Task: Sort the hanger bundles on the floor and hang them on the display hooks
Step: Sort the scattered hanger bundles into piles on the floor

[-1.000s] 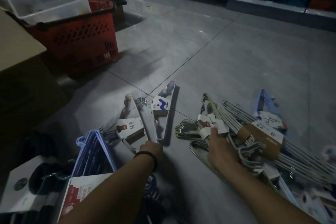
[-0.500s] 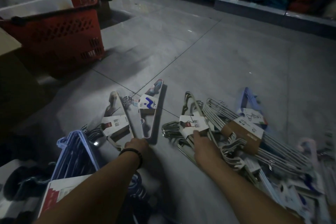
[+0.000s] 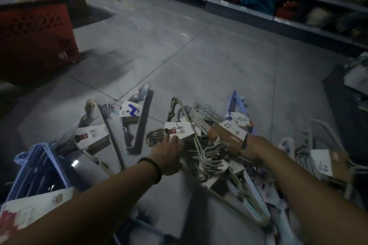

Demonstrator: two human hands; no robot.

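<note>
The left hand [image 3: 169, 153], a black band [image 3: 153, 167] at its wrist, lies on the white-labelled hanger bundle [image 3: 179, 131] — thumb against the label's lower edge, fingers down among the chrome hooks; whether they close on anything cannot be told. Just right of it, the right hand [image 3: 256, 148] meets the brown-sleeved hanger bundle [image 3: 229, 135], its fingertips hidden behind the sleeve, so its grip is unclear. Both bundles lie on the tiled floor [image 3: 199, 61] — a blue hanger bundle [image 3: 37, 167] sits left of the left hand, and a red basket [image 3: 35, 32] stands well beyond it.
</note>
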